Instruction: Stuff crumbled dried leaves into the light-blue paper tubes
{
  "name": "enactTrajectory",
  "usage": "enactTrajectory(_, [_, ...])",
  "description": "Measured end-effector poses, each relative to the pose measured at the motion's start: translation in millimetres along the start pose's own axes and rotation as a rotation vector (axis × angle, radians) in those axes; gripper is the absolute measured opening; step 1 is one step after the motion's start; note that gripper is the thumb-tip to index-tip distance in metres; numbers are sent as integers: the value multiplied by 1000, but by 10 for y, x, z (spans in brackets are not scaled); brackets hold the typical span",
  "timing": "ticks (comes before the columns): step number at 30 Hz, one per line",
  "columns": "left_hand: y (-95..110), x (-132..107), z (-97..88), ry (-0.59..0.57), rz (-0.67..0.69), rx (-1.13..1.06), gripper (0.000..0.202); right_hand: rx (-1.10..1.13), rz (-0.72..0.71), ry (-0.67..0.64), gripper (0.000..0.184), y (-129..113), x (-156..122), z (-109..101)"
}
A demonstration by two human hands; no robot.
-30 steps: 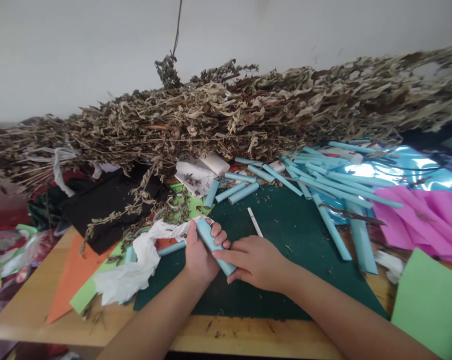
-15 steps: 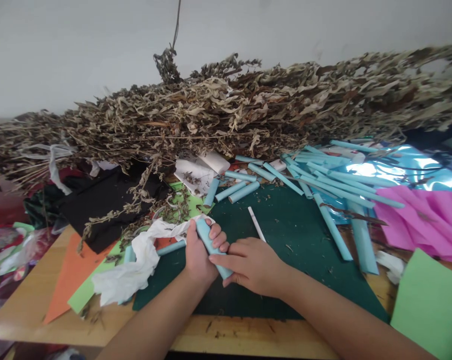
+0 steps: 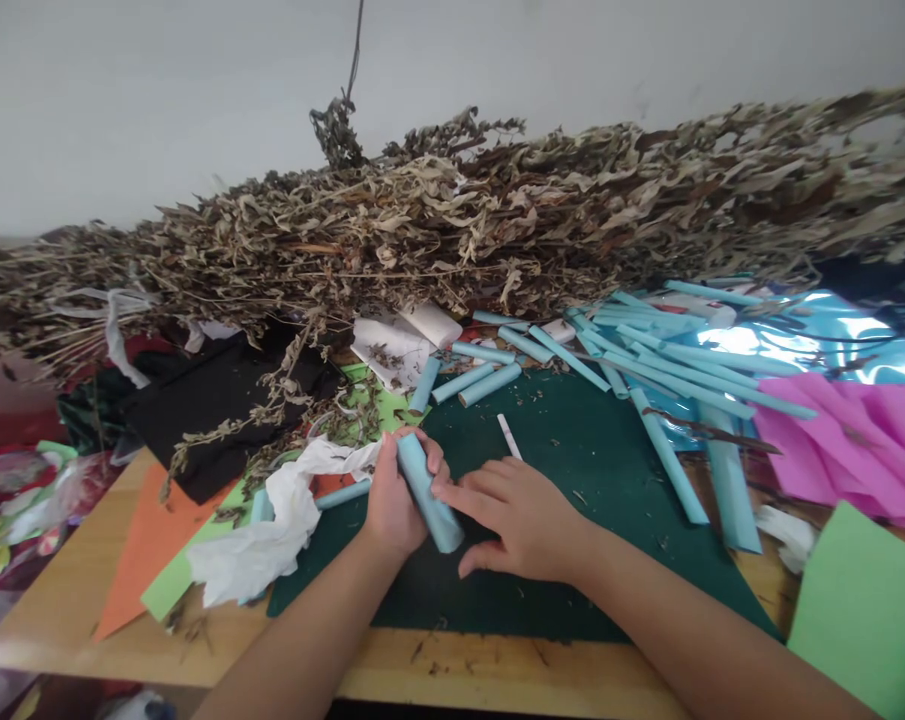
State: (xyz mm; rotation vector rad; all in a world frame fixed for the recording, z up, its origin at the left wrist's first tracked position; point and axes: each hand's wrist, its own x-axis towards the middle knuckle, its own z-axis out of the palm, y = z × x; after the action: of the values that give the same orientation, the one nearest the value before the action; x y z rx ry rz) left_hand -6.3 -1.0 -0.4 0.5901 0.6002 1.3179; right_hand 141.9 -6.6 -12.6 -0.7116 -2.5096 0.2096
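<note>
My left hand (image 3: 393,500) is wrapped round a short light-blue paper roll (image 3: 429,493), held slanted just above the dark green cutting mat (image 3: 572,470). Beside it, my right hand (image 3: 518,515) has its fingers stretched out, the fingertips resting against the side of the roll. A thin white stick (image 3: 509,437) lies on the mat just beyond my right hand. Crumpled white tissue (image 3: 272,530) lies to the left of my left hand.
A long heap of dried leafy branches (image 3: 459,230) runs across the back of the table. Several light-blue paper rolls (image 3: 662,360) lie at the back right, with pink paper (image 3: 857,440), shiny blue foil (image 3: 834,340), a green sheet (image 3: 864,600) and, at left, orange paper (image 3: 137,560).
My right hand's fingers have loosened from around the roll's lower end and now lie stretched against its side. The roll has turned slightly in my left hand.
</note>
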Motion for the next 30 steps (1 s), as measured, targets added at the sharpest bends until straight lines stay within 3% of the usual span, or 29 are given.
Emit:
enactTrajectory(5, [-42, -130, -97, -323, 186, 472, 28, 146, -29, 250, 63, 36, -17, -127])
enactTrajectory(9, [-63, -251, -40, -510, 413, 1003, 14, 160, -140, 275, 53, -20, -16, -181])
enactTrajectory(13, [-112, -285, 24, -701, 561, 1198, 17, 197, -252, 336, 37, -88, -13, -200])
enactTrajectory(17, [-123, -277, -9, -647, 467, 1284, 15, 226, -291, 370, 28, -126, -6, -224])
enactTrajectory(21, [-59, -267, -20, -677, 395, 1409, 28, 198, -289, 320, 35, -145, 13, -217])
enactTrajectory(25, [-18, -242, -27, -678, 462, 1582, 37, 175, -272, 302, 42, -143, 19, -204])
enactTrajectory(30, [-20, -207, -52, -620, 525, 1664, 27, 126, -175, 307, 44, -131, -7, -211])
